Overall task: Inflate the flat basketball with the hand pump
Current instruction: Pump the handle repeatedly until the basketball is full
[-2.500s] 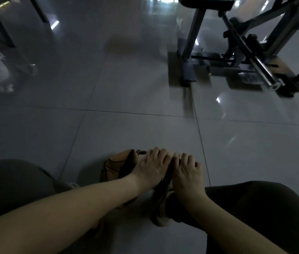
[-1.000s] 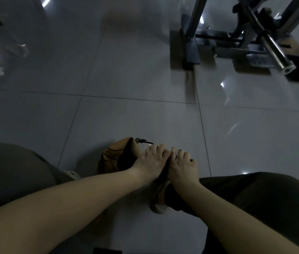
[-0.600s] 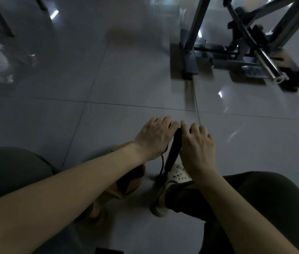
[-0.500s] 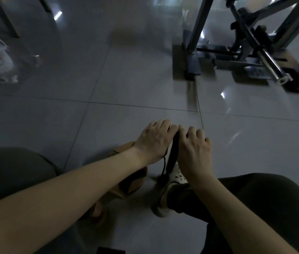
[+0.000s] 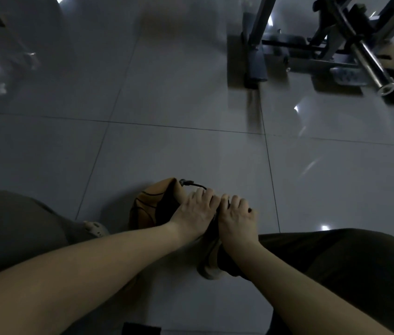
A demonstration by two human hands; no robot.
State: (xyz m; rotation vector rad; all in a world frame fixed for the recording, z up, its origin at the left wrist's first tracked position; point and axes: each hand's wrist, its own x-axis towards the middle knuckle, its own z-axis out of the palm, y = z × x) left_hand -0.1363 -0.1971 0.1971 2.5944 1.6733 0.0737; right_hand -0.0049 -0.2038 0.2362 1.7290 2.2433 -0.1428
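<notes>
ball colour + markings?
The basketball is orange-brown with thin black seam lines, though the lighting is dim. The head view is the only one.

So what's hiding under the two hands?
A dark pump handle shows between the left hand and right hand, both gripping it. A thin hose runs to the flat basketball. The pump's body is covered.

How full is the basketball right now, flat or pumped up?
Flat. The basketball is caved in, its side folded into a dark hollow, on the floor beside the left hand.
</notes>
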